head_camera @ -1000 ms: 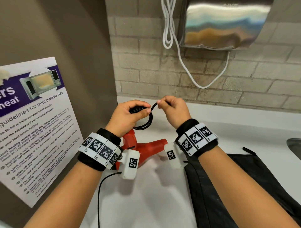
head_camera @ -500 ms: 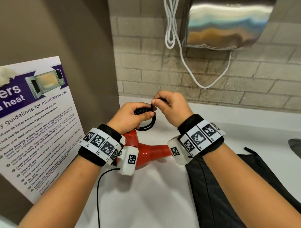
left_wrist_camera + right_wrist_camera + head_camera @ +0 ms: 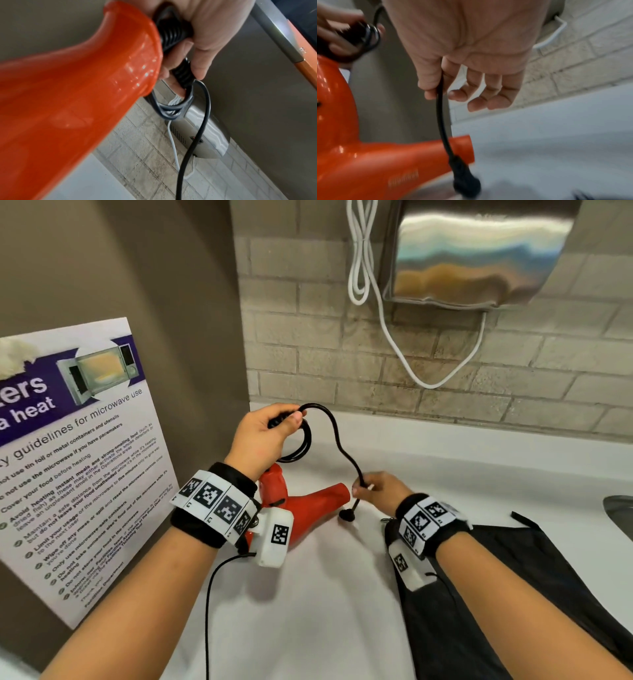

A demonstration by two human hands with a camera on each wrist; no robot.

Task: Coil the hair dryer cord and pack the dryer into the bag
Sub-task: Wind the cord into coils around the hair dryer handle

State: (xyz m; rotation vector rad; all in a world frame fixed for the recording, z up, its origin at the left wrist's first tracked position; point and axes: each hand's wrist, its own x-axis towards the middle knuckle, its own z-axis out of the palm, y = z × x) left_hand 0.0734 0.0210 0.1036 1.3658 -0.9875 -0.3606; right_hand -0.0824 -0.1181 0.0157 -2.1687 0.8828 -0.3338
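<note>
Under our left hand [image 3: 260, 436], grip clamps coiled cord [image 3: 301, 440]; right hand [image 3: 380, 491] pinches springy tail above plug [image 3: 346, 514]; hair dryer [image 3: 308, 508] light, slick: take handle.

- From above, my left hand [image 3: 263, 436] and wrist band cover most of the hair dryer [image 3: 315, 501]; its rear end is hidden.
- My fingers hide how many loops of cord [image 3: 337, 440] I hold.
- The plug [image 3: 465, 185] is blurred; its prongs cannot be made out.
- The bag [image 3: 513, 594] runs off the bottom and right edges, its opening under my right hand [image 3: 380, 489] and wrist.
- The poster [image 3: 75, 460] is cut off at the left edge.
</note>
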